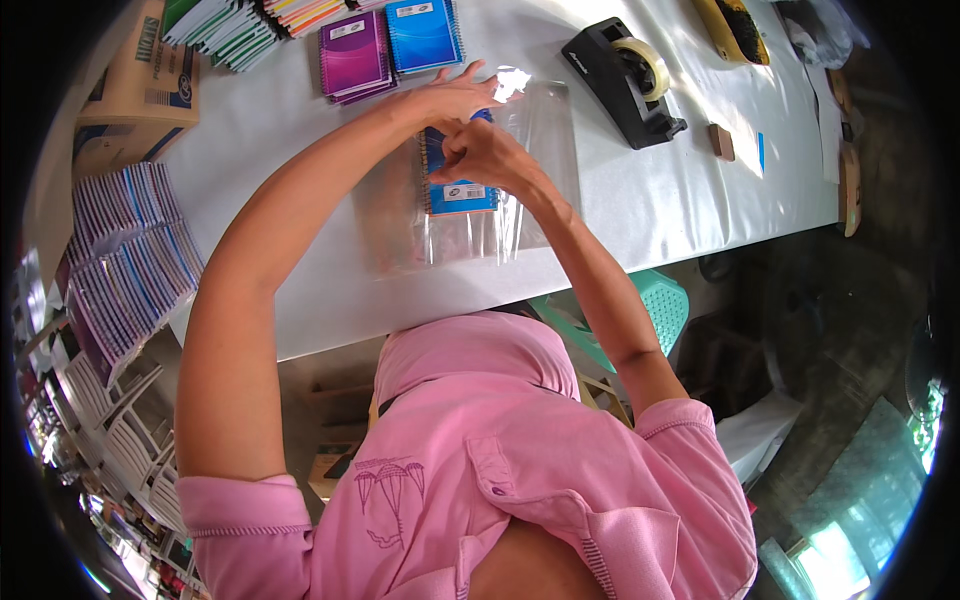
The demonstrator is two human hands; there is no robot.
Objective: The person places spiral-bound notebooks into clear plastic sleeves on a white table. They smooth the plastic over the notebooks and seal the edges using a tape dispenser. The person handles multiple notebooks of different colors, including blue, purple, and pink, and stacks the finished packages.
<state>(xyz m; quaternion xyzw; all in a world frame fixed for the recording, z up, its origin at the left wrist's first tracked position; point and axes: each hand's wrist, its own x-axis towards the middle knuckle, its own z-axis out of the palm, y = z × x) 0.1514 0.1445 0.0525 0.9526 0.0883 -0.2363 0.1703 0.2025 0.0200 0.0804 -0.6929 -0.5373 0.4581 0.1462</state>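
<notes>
Nearest the lens, pink collared shirt with short sleeves (480,470), both bare forearms reaching up and away over the white paper-covered tabletop (640,200).

Centre: blue spiral-bound notebook with a white label strip near its lower edge (455,185), lying flat on the tabletop inside a clear, glossy plastic sleeve (500,215). Cover bright blue; wire binding along the left edge; upper part hidden behind the hands. Long axis running away from the body, toward the far side of the tabletop, tilted slightly from the tabletop edge; label end nearest the body. Sleeve wider and longer than the notebook, its open, light-catching end at the far side.

Left hand (455,95): fingers spread, pressed flat on the sleeve at the notebook's far end. Right hand (490,155): fingers curled closed, pinching at the top of the notebook; exact grip not discernible.

Surroundings: purple spiral notebook (353,55) and second blue spiral notebook (423,33) side by side just beyond the hands; black tape dispenser with a roll of clear tape (625,80) to the right, apart from the sleeve; rows of wrapped spiral notebooks (125,260) at the left edge; brown cardboard box (135,90) at upper left; green plastic chair (660,305) under the tabletop's near edge.
</notes>
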